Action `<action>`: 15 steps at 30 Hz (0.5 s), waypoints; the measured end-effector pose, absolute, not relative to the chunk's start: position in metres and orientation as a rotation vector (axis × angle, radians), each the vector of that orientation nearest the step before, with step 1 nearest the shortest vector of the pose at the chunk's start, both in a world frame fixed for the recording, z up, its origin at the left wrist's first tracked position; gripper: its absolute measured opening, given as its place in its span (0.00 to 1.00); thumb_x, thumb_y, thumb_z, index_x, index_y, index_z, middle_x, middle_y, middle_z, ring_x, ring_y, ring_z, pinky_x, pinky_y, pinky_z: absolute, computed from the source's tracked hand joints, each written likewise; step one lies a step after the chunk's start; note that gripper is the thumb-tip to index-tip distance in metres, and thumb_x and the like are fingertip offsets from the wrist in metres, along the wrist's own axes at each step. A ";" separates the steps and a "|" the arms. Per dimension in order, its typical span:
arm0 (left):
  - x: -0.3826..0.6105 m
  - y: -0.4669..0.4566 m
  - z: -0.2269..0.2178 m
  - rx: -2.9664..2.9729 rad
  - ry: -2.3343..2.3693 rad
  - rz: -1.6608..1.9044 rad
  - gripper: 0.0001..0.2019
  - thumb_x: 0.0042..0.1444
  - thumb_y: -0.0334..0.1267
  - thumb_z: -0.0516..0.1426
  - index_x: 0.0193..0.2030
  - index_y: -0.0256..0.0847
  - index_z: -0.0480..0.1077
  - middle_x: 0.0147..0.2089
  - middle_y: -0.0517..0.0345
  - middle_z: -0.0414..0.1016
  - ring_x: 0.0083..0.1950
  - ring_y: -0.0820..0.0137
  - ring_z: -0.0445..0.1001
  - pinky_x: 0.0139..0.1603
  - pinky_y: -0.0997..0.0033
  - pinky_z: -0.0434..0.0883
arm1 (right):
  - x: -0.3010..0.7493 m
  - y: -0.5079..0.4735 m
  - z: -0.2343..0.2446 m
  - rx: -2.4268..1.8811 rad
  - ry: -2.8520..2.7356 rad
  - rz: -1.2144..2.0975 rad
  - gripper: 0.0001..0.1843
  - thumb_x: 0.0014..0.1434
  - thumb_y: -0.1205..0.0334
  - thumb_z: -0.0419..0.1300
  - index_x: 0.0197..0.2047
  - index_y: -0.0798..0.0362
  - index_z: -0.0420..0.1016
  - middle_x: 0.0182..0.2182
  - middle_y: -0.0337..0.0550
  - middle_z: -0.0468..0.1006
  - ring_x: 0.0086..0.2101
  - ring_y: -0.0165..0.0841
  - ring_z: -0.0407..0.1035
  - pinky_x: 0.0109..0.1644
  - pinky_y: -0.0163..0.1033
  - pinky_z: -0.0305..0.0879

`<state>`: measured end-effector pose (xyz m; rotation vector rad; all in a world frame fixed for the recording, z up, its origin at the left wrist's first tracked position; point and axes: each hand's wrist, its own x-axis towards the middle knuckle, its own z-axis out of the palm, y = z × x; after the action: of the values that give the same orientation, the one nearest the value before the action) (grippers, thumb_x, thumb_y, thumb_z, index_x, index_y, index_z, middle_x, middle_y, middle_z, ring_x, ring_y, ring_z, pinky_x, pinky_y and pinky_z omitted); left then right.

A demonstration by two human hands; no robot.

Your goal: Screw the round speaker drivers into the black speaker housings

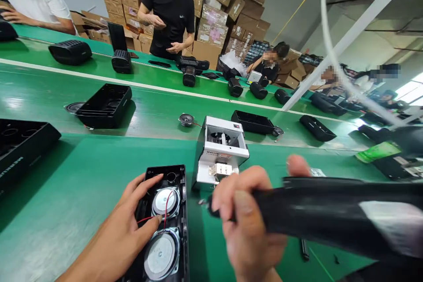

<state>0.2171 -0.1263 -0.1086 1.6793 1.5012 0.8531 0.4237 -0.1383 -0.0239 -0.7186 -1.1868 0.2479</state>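
My left hand [132, 224] rests on an open black speaker housing [165, 224] lying on the green table; its fingers touch the left edge and the red wires by the upper of two round silver speaker drivers [165, 201]. My right hand [247, 224] grips a black electric screwdriver [330, 216] held level, its tip pointing left toward the housing. Just behind stands a white screw feeder box [221, 150].
Other black housings [105, 105] and a loose driver [187, 120] lie on the green conveyor belt [158, 110]. Finished black speakers stand on the far bench, where several people work. Stacked cardboard boxes [214, 22] fill the back. A white cable [327, 39] hangs at right.
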 end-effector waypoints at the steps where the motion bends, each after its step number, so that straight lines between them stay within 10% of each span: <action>1: 0.219 -0.127 -0.107 1.669 1.520 0.870 0.28 0.73 0.51 0.56 0.77 0.63 0.71 0.86 0.57 0.59 0.86 0.40 0.61 0.82 0.31 0.67 | 0.434 -0.134 -0.020 -0.652 -1.157 0.232 0.34 0.80 0.67 0.60 0.79 0.29 0.58 0.32 0.27 0.66 0.22 0.27 0.65 0.27 0.34 0.73; 8: 0.221 -0.126 -0.102 1.659 1.571 0.958 0.26 0.67 0.51 0.61 0.71 0.60 0.79 0.83 0.52 0.65 0.55 0.53 0.85 0.46 0.56 0.85 | 0.470 -0.109 -0.027 -0.762 -1.217 0.148 0.31 0.71 0.71 0.68 0.70 0.42 0.66 0.32 0.27 0.75 0.25 0.30 0.70 0.30 0.37 0.74; 15: 0.222 -0.124 -0.085 1.581 1.581 0.876 0.27 0.71 0.56 0.55 0.73 0.56 0.73 0.85 0.48 0.58 0.24 0.80 0.62 0.42 0.55 0.79 | 0.456 -0.123 -0.015 -0.892 -1.075 0.395 0.27 0.70 0.68 0.71 0.66 0.43 0.68 0.30 0.26 0.75 0.22 0.28 0.68 0.28 0.35 0.72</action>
<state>0.2218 -0.1241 -0.0851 1.5811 1.5809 0.8765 0.4564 -0.1233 -0.0153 -0.8916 -1.0746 0.3953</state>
